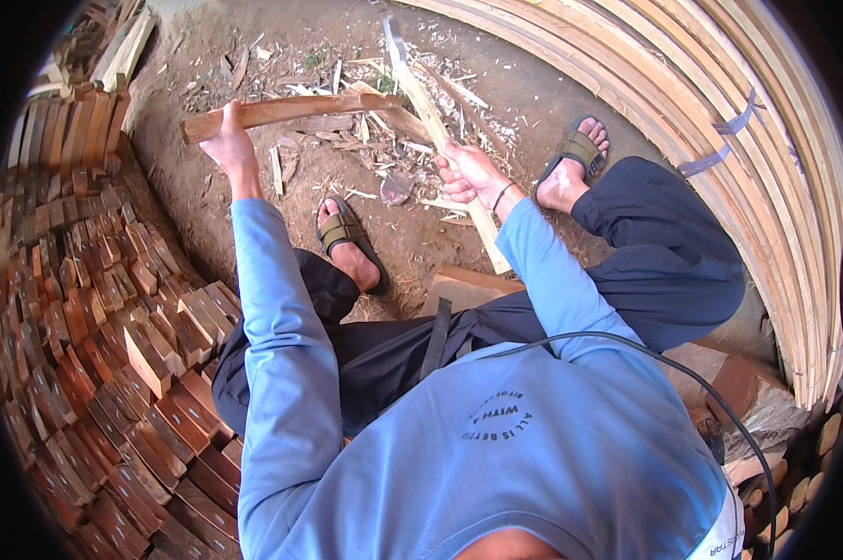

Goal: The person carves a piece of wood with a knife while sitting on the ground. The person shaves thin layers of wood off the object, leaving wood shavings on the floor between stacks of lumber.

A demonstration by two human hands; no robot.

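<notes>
One brown wooden strip [295,109], left end clasped in the left hand [232,147], right end over wood chips [351,154], one bladed tool [419,95], pale handle [432,123] gripped in the right hand [474,175], reddish-brown blocks [113,373] stacked at left, long pale boards [795,215] bound by grey straps [737,121] at right.

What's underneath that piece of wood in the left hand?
Around the wooden piece, brown earth and scattered wood chips show past its edges; whatever lies directly beneath is covered, so I can't tell.
</notes>
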